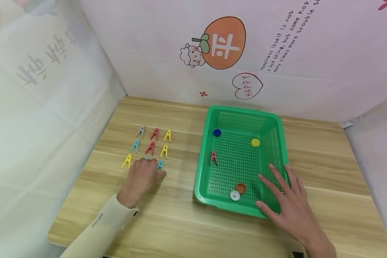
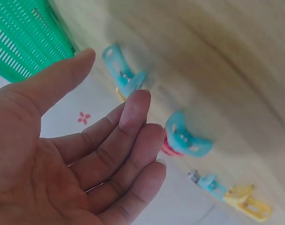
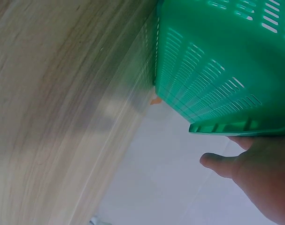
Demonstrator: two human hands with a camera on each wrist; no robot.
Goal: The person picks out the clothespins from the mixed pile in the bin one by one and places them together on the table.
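My left hand (image 1: 142, 178) is over the near row of small clothespins on the table, its fingers loosely bent and holding nothing in the left wrist view. Right by its fingertips are a blue clothespin (image 2: 183, 137) and another blue clothespin (image 1: 160, 165). A yellow clothespin (image 1: 127, 161) lies left of the hand. Farther back are red clothespins (image 1: 150, 148), yellow ones (image 1: 164, 151), a light blue one (image 1: 135, 146) and a greyish one (image 1: 141, 131). My right hand (image 1: 291, 206), fingers spread, rests over the near right rim of a green basket (image 1: 202, 154).
Inside the basket lie a pinkish-red clothespin (image 1: 214, 158), a blue cap (image 1: 217, 132), a yellow cap (image 1: 255, 142), a brown cap (image 1: 240, 188) and a white cap (image 1: 234, 195). A printed white sheet (image 1: 167, 68) hangs behind the wooden table (image 1: 174, 218).
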